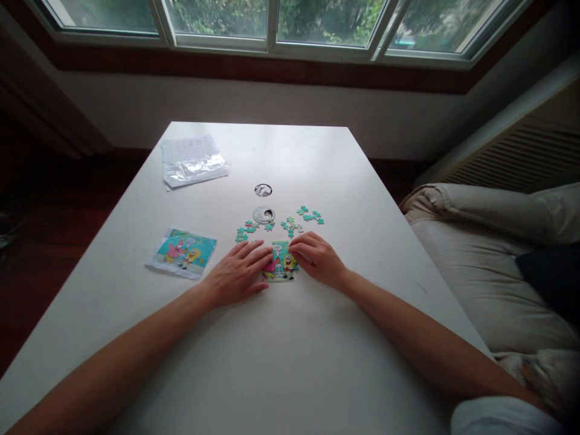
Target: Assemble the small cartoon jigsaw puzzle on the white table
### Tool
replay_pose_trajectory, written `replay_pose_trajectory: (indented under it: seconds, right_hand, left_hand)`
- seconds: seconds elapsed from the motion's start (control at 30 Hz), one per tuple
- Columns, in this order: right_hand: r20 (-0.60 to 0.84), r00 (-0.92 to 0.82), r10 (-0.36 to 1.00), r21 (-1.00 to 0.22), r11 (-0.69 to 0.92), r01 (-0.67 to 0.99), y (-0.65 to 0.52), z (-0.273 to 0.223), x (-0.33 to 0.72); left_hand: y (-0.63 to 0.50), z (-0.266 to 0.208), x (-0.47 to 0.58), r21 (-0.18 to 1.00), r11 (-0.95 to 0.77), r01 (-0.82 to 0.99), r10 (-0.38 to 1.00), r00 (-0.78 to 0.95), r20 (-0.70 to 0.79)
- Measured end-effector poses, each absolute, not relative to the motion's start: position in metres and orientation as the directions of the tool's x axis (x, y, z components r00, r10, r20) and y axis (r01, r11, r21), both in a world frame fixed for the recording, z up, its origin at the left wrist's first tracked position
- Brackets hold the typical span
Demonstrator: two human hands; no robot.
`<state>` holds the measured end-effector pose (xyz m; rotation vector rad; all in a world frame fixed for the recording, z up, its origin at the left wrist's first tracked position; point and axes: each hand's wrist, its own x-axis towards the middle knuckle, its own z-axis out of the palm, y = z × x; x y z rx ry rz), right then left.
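A partly joined cartoon jigsaw puzzle point(278, 269) lies on the white table between my hands. My left hand point(238, 269) rests flat against its left side, fingers spread, with the fingertips covering that edge. At the upper right edge of the puzzle, my right hand point(317, 257) has its thumb and fingers drawn together in a pinch; whatever is between them is hidden. Just beyond the hands lie loose teal puzzle pieces point(290, 226), several of them scattered in small groups. More pieces point(247, 228) sit above my left fingertips.
Left of my left hand lies a picture sheet in a clear wrapper point(185, 252). Farther back are a paper in a plastic bag point(194, 160) and two round metallic objects, one nearer point(260, 215), one farther point(263, 190). A beige sofa point(489, 260) stands along the right.
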<state>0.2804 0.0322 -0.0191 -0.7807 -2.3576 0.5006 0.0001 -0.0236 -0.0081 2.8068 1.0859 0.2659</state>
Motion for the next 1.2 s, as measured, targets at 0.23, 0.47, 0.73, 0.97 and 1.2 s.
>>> replay_pose_trajectory:
  seconds: [0.23,0.47,0.73,0.97,1.2]
  right_hand:
    - [0.425,-0.612,0.667,-0.554,0.726,0.406,0.033,-0.020,0.281]
    - [0.428,-0.593,0.682,-0.581,0.710,0.397,0.035,-0.021,0.282]
    - [0.462,-0.476,0.748,-0.602,0.659,0.451,0.048,-0.013,0.292]
    - [0.379,-0.351,0.856,-0.642,0.517,0.566,0.086,-0.007,0.306]
    - [0.391,-0.214,0.895,-0.704,0.440,0.557,0.094,-0.026,0.313]
  left_hand:
    - [-0.023,-0.011,0.001,0.151,-0.737,0.659,0.676,0.725,0.132]
    - [-0.022,-0.011,0.002,0.150,-0.730,0.667,0.683,0.721,0.120]
    - [-0.017,-0.007,0.006,0.176,-0.714,0.678,0.700,0.698,0.153]
    - [-0.026,-0.010,0.002,0.140,-0.727,0.672,0.687,0.709,0.162]
    - [-0.036,-0.005,-0.002,0.127,-0.710,0.693,0.704,0.693,0.155]
